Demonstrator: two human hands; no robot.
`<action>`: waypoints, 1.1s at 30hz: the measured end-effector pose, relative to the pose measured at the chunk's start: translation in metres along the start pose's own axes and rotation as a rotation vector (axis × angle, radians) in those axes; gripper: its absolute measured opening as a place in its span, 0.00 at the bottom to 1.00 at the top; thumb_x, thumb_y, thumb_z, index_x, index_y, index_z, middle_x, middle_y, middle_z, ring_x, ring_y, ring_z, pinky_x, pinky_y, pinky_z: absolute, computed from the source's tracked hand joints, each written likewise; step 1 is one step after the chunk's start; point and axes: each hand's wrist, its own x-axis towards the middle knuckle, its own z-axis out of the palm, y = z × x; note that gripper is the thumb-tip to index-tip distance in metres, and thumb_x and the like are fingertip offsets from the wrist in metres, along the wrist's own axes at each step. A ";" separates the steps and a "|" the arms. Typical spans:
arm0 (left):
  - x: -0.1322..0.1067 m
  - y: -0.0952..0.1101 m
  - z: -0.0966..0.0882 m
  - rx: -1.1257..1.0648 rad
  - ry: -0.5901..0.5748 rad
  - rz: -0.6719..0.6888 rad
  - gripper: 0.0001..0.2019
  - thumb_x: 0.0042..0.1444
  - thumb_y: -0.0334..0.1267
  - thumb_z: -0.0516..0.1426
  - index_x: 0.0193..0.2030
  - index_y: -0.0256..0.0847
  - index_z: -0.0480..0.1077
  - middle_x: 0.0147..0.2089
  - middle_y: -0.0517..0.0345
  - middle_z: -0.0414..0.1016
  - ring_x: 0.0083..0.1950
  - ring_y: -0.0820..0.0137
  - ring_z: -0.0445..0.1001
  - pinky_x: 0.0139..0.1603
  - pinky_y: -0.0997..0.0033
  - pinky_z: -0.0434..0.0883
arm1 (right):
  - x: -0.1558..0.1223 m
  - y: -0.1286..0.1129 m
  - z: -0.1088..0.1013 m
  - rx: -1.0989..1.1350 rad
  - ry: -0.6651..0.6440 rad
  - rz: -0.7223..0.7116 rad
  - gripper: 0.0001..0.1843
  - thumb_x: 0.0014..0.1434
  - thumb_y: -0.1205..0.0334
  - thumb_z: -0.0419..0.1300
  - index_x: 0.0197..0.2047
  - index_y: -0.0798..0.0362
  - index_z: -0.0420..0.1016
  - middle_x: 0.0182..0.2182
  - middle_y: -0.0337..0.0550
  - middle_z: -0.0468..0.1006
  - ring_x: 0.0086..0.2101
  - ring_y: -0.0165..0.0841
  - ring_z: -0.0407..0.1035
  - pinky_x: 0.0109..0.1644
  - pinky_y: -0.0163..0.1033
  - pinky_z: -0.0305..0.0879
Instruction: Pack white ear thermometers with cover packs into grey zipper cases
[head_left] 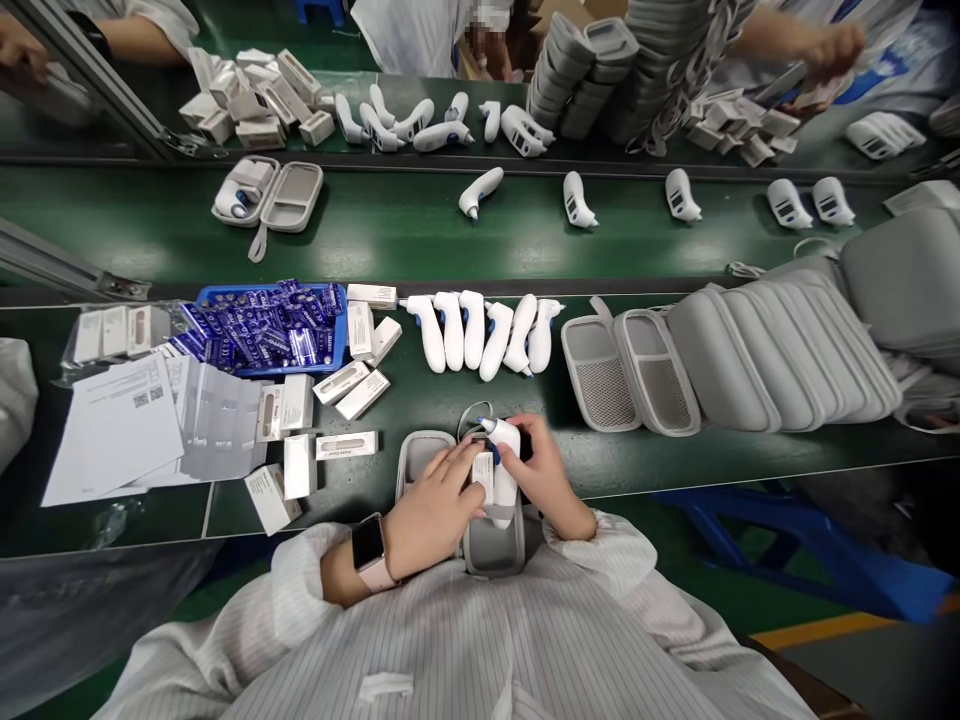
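Close to my body at the table's front edge lies an open grey zip case (pixel 493 552). Over it, my right hand (pixel 546 468) closes round a white ear thermometer (pixel 502 436) with a blue tip, the thumb on its near side. My left hand (pixel 429 505), wearing a watch, comes in from the left with its fingers curled about a small white box (pixel 484 474) beside the thermometer. My fingers hide part of the case. Just beyond, a row of white ear thermometers (pixel 472 330) lies on the green table.
At left are a blue tray (pixel 341 345) of blue-wrapped batteries, papers (pixel 112 425) and small white boxes (pixel 346 446). Grey cases (pixel 720 360) stack at right. Beyond runs a green conveyor (pixel 375 225) bearing thermometers and an open case (pixel 292 195). Other people work across it.
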 end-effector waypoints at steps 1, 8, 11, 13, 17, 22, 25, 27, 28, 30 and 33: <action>0.000 0.000 0.001 0.012 -0.001 0.005 0.05 0.65 0.32 0.54 0.41 0.34 0.71 0.68 0.32 0.61 0.73 0.46 0.56 0.69 0.43 0.63 | 0.000 -0.001 -0.001 -0.009 -0.017 -0.014 0.14 0.57 0.62 0.61 0.47 0.47 0.66 0.42 0.44 0.72 0.45 0.42 0.68 0.52 0.51 0.64; -0.001 0.002 0.007 -0.133 0.067 -0.145 0.02 0.64 0.30 0.56 0.39 0.38 0.68 0.59 0.47 0.74 0.72 0.53 0.60 0.67 0.47 0.65 | -0.010 -0.006 -0.003 -0.071 -0.080 -0.120 0.12 0.56 0.66 0.61 0.43 0.47 0.66 0.48 0.47 0.72 0.51 0.44 0.67 0.56 0.54 0.62; -0.005 0.005 0.014 -0.174 0.121 -0.196 0.09 0.63 0.36 0.58 0.49 0.38 0.67 0.60 0.45 0.74 0.72 0.53 0.60 0.65 0.46 0.66 | -0.016 -0.006 0.000 -0.064 -0.062 -0.078 0.12 0.61 0.62 0.60 0.48 0.47 0.66 0.52 0.49 0.72 0.54 0.44 0.66 0.59 0.55 0.62; -0.007 0.008 0.017 -0.129 0.088 -0.168 0.28 0.58 0.47 0.63 0.60 0.35 0.63 0.64 0.38 0.70 0.72 0.47 0.57 0.66 0.42 0.63 | -0.021 -0.008 0.002 -0.028 0.010 -0.018 0.14 0.64 0.59 0.57 0.53 0.47 0.66 0.53 0.49 0.72 0.55 0.43 0.67 0.60 0.55 0.62; -0.011 0.014 0.016 -0.011 0.005 -0.133 0.44 0.54 0.57 0.64 0.71 0.38 0.53 0.68 0.38 0.64 0.73 0.47 0.56 0.70 0.38 0.54 | -0.050 -0.016 -0.004 -0.011 0.138 0.120 0.17 0.66 0.52 0.55 0.56 0.45 0.67 0.50 0.50 0.74 0.49 0.43 0.71 0.55 0.54 0.68; -0.013 0.014 0.021 -0.099 -0.010 -0.092 0.46 0.51 0.62 0.63 0.71 0.42 0.55 0.66 0.43 0.68 0.71 0.49 0.59 0.70 0.40 0.56 | -0.093 -0.004 -0.010 0.024 -0.102 0.355 0.25 0.62 0.44 0.58 0.60 0.41 0.66 0.36 0.44 0.80 0.32 0.44 0.76 0.36 0.49 0.74; -0.007 0.012 0.023 -0.158 0.046 -0.100 0.45 0.47 0.61 0.66 0.68 0.44 0.59 0.60 0.44 0.71 0.65 0.50 0.67 0.69 0.41 0.58 | -0.091 0.003 -0.003 0.207 -0.063 0.376 0.34 0.59 0.40 0.59 0.65 0.40 0.62 0.40 0.45 0.82 0.36 0.47 0.79 0.42 0.53 0.76; -0.004 0.012 0.014 -0.192 0.099 -0.089 0.46 0.45 0.58 0.68 0.67 0.45 0.59 0.60 0.45 0.71 0.61 0.52 0.70 0.67 0.44 0.63 | -0.080 -0.005 -0.002 0.299 0.003 0.375 0.34 0.56 0.39 0.62 0.63 0.40 0.65 0.52 0.48 0.79 0.50 0.49 0.76 0.54 0.56 0.72; -0.003 0.012 0.006 -0.204 0.130 -0.066 0.47 0.44 0.58 0.69 0.68 0.45 0.57 0.60 0.44 0.70 0.61 0.52 0.71 0.66 0.46 0.65 | -0.073 -0.013 -0.006 0.330 0.022 0.363 0.34 0.54 0.39 0.64 0.61 0.40 0.68 0.57 0.48 0.76 0.55 0.51 0.72 0.59 0.58 0.69; -0.003 0.011 -0.019 -0.189 0.240 0.007 0.52 0.46 0.62 0.67 0.72 0.45 0.50 0.64 0.40 0.66 0.64 0.50 0.67 0.64 0.46 0.67 | -0.053 -0.038 -0.019 0.379 0.033 0.302 0.35 0.50 0.42 0.68 0.60 0.41 0.70 0.62 0.48 0.71 0.61 0.52 0.66 0.63 0.58 0.64; -0.010 0.002 -0.063 -0.118 0.489 0.038 0.47 0.55 0.68 0.54 0.74 0.45 0.44 0.73 0.33 0.50 0.74 0.43 0.50 0.66 0.37 0.61 | 0.001 -0.087 -0.047 0.465 0.047 0.161 0.36 0.49 0.46 0.70 0.61 0.42 0.70 0.62 0.46 0.71 0.60 0.50 0.67 0.61 0.52 0.68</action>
